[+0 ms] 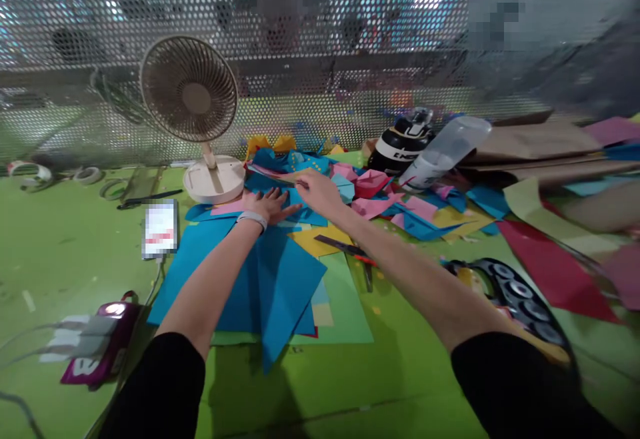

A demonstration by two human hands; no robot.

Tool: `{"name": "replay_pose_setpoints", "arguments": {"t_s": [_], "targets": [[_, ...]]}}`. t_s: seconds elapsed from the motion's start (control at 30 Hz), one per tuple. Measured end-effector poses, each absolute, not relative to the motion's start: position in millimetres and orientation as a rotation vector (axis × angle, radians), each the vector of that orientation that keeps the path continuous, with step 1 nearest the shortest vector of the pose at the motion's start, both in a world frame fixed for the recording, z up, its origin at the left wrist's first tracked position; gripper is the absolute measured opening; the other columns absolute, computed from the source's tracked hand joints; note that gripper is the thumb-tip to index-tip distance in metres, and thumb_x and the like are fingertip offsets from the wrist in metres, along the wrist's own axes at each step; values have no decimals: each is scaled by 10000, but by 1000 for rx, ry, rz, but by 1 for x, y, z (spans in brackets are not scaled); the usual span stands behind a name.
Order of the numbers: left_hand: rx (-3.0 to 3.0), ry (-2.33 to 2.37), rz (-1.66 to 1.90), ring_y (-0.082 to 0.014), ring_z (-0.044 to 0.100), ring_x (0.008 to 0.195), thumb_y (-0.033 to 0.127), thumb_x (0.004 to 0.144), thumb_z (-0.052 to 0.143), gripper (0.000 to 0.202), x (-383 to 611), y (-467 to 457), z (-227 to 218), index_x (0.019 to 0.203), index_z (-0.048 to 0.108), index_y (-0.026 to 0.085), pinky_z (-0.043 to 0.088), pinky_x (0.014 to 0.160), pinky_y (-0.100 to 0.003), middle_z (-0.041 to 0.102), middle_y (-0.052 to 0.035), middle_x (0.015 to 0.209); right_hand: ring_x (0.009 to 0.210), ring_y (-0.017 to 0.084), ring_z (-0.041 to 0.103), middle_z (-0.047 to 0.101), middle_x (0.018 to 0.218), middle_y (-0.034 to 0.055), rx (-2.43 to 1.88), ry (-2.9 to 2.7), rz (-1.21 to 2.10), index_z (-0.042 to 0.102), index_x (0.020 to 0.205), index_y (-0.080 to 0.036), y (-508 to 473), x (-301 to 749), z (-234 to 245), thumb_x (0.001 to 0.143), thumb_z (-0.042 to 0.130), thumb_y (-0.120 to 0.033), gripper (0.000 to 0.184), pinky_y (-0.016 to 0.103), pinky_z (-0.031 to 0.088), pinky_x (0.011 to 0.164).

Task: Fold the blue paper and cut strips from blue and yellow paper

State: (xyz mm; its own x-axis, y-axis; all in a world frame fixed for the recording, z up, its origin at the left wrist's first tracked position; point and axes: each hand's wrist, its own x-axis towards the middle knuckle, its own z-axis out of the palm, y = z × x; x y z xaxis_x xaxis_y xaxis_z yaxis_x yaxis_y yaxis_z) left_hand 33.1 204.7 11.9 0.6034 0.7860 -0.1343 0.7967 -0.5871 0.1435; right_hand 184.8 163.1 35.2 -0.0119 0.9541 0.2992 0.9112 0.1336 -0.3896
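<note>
My left hand lies flat with fingers spread on blue and pink paper near the fan's base. Just right of it, my right hand is closed in a pinch; a thin dark edge shows at its fingertips, too small to name. Beyond the fingers lie crumpled blue paper pieces. Under my left forearm rest large blue sheets, one creased and tilted, over a light green sheet. A box cutter and orange-handled scissors lie near a yellow sheet, below my right forearm.
A beige fan stands at the back left, with tape rolls, a phone and a cabled purple power strip nearby. Right are folded pink papers, a black bottle, a leaning clear bottle and a black tray.
</note>
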Motion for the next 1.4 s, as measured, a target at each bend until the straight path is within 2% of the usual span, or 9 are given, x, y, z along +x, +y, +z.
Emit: {"name": "replay_pose_setpoints", "arguments": {"t_s": [0.1,0.3,0.4,0.47,0.63,0.83,1.1,1.27,1.4], "targets": [[2686,1318,66,-253,232,1441,537,960,296,598,23,197,20,1443,368,192,135,1156,-508,314,-126,1541,1106,235,556,647,1141,96,-1692,-2054,114,683,1027,-185,127,178,34,914,495,-276,237,314,394,941],[2704,1305,278,-227,316,1406,374,970,318,471,-17,156,32,1316,515,122,210,1159,-424,453,-140,1457,854,233,625,688,924,93,-1790,-2118,544,690,963,-168,86,171,19,812,628,-534,401,280,423,669],[2733,1166,262,-197,338,1396,231,878,431,453,-34,132,31,1317,519,164,249,1154,-388,442,-94,1474,727,170,606,675,793,43,-1636,-2044,830,676,968,-144,86,165,17,761,709,-367,307,247,411,626],[2761,1019,249,-209,294,1418,147,776,481,576,-41,119,29,1351,487,188,225,1165,-408,374,-72,1518,685,139,598,659,745,8,-1500,-2032,971,661,976,-135,85,158,20,743,706,-243,260,232,427,624],[2730,954,220,-267,321,1401,95,682,490,728,-52,101,27,1401,417,181,229,1156,-473,421,-94,1485,766,137,652,684,907,45,-1381,-1907,1183,601,1015,-135,67,142,30,786,651,-170,237,241,512,677],[2648,858,201,-260,357,1379,114,699,483,684,-72,78,30,1377,451,194,249,1147,-474,484,-90,1438,683,140,672,669,993,92,-1445,-1608,1384,536,1140,-162,32,153,22,821,674,-268,364,260,548,591],[2603,809,175,-258,355,1380,258,774,571,619,-81,55,28,1379,459,193,240,1154,-442,470,-104,1447,590,112,619,637,810,27,-1506,-1706,1355,596,1016,-153,3,154,4,799,700,-294,279,231,491,541],[2565,834,29,-318,179,1450,657,680,674,1017,-81,38,21,1492,270,195,73,1175,-528,256,-138,1562,564,97,576,601,685,-28,-1335,-1609,1584,591,969,-161,4,141,4,769,725,-264,262,226,484,542],[2570,823,61,-326,100,1464,749,596,676,1156,-80,34,11,1514,209,225,30,1172,-531,179,-129,1586,516,85,560,598,658,-42,-1246,-1491,1777,571,992,-171,0,133,9,744,750,-334,347,198,421,469]]}}
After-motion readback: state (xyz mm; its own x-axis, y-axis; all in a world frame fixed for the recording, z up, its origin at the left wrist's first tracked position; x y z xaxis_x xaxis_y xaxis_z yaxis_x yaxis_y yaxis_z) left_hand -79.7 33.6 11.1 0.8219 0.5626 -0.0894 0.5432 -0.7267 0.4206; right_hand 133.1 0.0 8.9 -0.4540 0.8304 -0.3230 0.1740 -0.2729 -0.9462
